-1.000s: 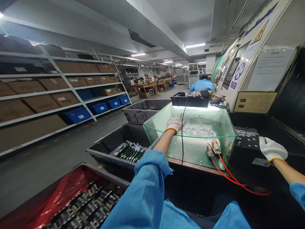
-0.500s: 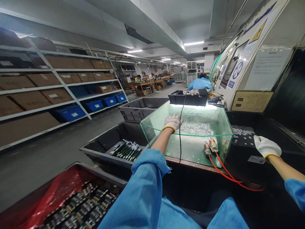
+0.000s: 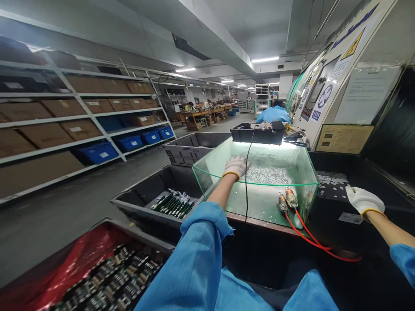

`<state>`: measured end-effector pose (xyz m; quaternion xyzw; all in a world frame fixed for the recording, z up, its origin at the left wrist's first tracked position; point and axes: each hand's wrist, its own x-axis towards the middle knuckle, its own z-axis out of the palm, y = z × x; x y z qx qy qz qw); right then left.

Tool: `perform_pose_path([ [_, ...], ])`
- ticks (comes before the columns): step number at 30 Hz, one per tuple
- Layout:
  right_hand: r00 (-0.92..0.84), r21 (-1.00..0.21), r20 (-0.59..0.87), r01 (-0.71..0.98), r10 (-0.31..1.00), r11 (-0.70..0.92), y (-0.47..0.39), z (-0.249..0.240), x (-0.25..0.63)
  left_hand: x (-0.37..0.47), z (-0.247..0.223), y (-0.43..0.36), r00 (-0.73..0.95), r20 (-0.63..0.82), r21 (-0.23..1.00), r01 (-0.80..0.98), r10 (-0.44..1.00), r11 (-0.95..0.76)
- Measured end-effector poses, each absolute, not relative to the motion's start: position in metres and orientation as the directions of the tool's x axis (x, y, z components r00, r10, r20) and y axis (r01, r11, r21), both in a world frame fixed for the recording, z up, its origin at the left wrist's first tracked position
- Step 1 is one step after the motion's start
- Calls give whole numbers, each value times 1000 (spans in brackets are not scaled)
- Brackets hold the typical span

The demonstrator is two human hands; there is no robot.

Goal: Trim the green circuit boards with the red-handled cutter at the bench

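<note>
My left hand (image 3: 236, 167), in a white glove with a yellow cuff, reaches over the near edge of a glass box (image 3: 259, 184). Its fingers are spread loosely, and nothing shows in them. Shiny small scraps (image 3: 270, 175) lie inside the box, to the right of that hand. At the right, my gloved right hand (image 3: 365, 201) hovers by a black bin (image 3: 327, 216) with small pale pieces (image 3: 332, 179). Its fingers point left, and their grip is too unclear to make out. Two taped tools (image 3: 291, 197) with red hoses rest at the box's front right.
A grey crate (image 3: 136, 207) of green boards (image 3: 173, 204) stands left of the box. Nearer is a crate with red film (image 3: 81, 255) and dark circuit boards (image 3: 113, 276). A black cable (image 3: 247, 190) hangs across the box front. Behind are a black tray (image 3: 256, 135) and a person in blue (image 3: 274, 114).
The whole view has shifted slightly, so things sit a little farther right. Both hands keep nearly the same places and poses.
</note>
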<state>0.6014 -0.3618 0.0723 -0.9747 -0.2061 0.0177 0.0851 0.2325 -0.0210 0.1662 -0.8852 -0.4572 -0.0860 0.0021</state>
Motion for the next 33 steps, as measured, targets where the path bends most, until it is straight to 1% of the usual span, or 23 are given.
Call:
perform_pose_path([
  [8,917,-182,6,392,398,-902,-362,72,601,232,164,-18,570,162,74,807,805,-586],
  [14,913,-156,-23,399,407,-904,-362,72,601,233,165,-21,562,163,71,813,811,-578],
  [20,909,-165,-1,411,417,-897,-362,72,600,232,166,-22,567,160,77,809,808,-582],
  [26,908,-137,-11,413,418,-901,-362,75,597,232,166,-21,569,151,82,807,808,-584],
  [33,910,-140,-17,407,413,-903,-364,74,597,233,166,-20,571,150,84,806,807,-586],
])
